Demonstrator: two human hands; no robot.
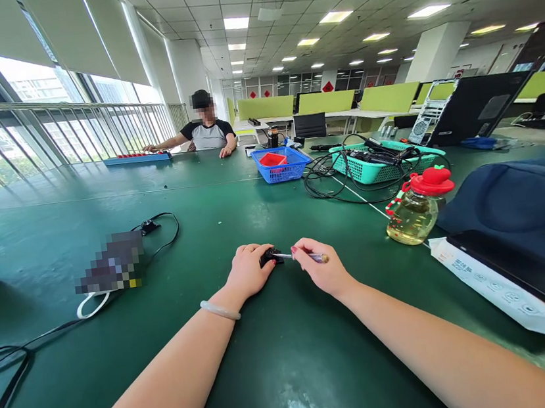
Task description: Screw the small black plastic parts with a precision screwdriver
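Observation:
Near the middle of the green table point(279, 335), my left hand point(250, 271) holds a small black part point(271, 255) down on the surface, thumb and fingers around it. A pale bangle is on that wrist. My right hand point(320, 265) grips a screwdriver point(317, 257) with a translucent handle, held nearly level. Its thin metal shaft points left, and the tip meets the right side of the black part. The fine detail of the part is too small to make out.
A jar with a red lid point(415, 209), a dark blue bag point(516, 207) and a black phone point(523, 266) lie right. Beyond are a blue basket point(282, 171) and a green basket of cables point(372, 170). A blurred device point(113, 263) lies left; a person point(207, 129) sits opposite.

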